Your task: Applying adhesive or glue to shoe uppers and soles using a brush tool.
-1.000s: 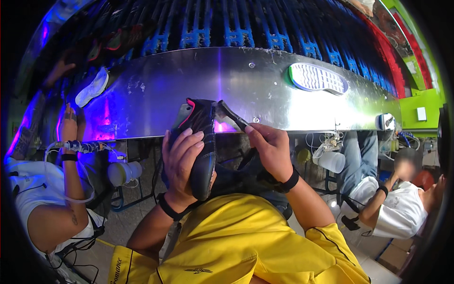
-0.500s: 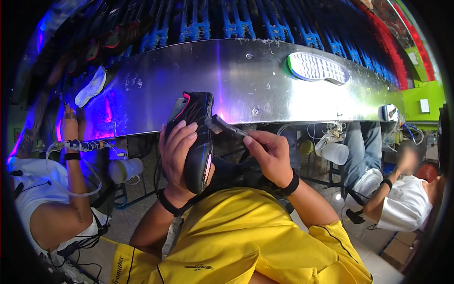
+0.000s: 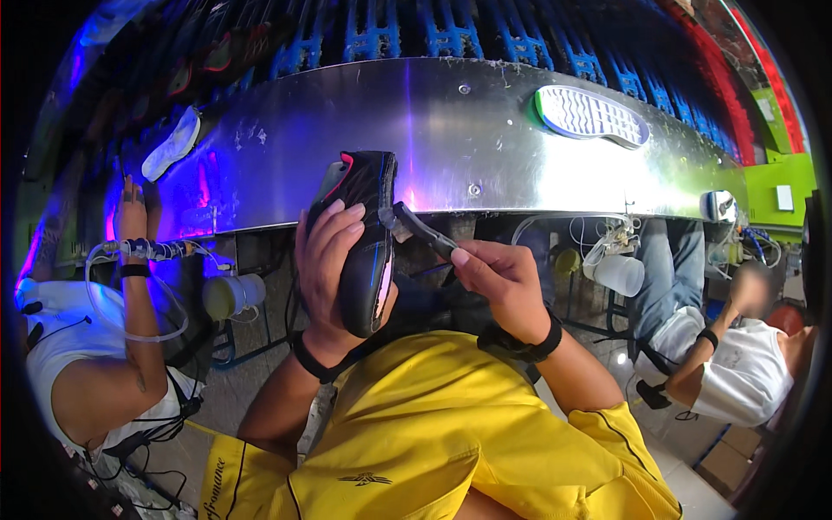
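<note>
My left hand (image 3: pixel 323 290) is wrapped round a black shoe upper (image 3: pixel 371 269) with pink-red lining at its collar, blue lines and a pale strip along its lower edge. It is held up in front of the bench edge, toe pointing down toward me. A grey piece shows inside the shoe's opening. Between the thumb and fingers of my right hand (image 3: pixel 505 279) is the handle of a small dark brush (image 3: pixel 426 232). The brush's head touches the shoe's right side, just below the collar. Its bristles are hard to make out.
Ahead runs a metal bench (image 3: pixel 347 113), with blue conveyor slats (image 3: pixel 373 39) beyond it. A white-and-green shoe sole (image 3: pixel 592 117) lies right, another pale sole (image 3: pixel 172 145) left. Co-workers sit on both sides, one reaching to the bench with a hand (image 3: pixel 133 221). Plastic containers (image 3: pixel 620 274) and tubes hang below.
The shoe has rolled slightly in my left hand, so more of its blue lines and pale strip shows. The brush head stays against its side. The view has shifted a little.
</note>
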Motion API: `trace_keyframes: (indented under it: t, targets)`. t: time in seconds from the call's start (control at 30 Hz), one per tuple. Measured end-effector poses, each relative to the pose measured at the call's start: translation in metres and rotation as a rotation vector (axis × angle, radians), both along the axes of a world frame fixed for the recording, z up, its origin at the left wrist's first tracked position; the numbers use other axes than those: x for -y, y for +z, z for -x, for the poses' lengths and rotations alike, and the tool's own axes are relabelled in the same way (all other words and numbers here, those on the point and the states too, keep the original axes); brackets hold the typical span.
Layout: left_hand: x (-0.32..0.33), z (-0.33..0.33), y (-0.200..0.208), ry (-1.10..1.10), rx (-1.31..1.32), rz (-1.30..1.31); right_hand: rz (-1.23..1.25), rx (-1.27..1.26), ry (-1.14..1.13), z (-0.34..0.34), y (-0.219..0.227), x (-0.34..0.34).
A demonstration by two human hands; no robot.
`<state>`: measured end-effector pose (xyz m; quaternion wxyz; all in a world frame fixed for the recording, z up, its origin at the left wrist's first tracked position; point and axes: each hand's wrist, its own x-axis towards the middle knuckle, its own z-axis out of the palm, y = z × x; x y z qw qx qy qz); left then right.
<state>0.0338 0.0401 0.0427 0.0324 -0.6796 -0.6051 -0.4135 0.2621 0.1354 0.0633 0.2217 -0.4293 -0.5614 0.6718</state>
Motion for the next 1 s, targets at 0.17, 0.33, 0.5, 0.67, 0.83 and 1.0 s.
trace_keyframes:
  t: [0.17, 0.33, 0.5, 0.67, 0.83, 1.0]
  targets:
    - [-0.002, -0.004, 0.001, 0.018, 0.068, -0.033, 0.005, -0.037, 0.049, -0.01, 0.015, 0.01]
    - [-0.004, -0.011, 0.006, 0.045, 0.066, -0.04, -0.131, -0.023, 0.006, -0.014, 0.027, 0.017]
    - [-0.005, -0.019, 0.017, 0.08, 0.068, -0.001, -0.25, -0.014, -0.015, -0.018, 0.024, 0.021]
    - [-0.01, -0.028, 0.033, 0.102, 0.064, 0.05, -0.247, -0.042, -0.015, -0.022, 0.028, 0.021]
    - [-0.015, -0.031, 0.044, 0.116, 0.047, 0.084, -0.239, -0.086, 0.003, -0.027, 0.029, 0.023]
    - [-0.025, -0.035, 0.052, 0.126, 0.084, 0.053, -0.23, -0.108, 0.012, -0.028, 0.042, 0.022]
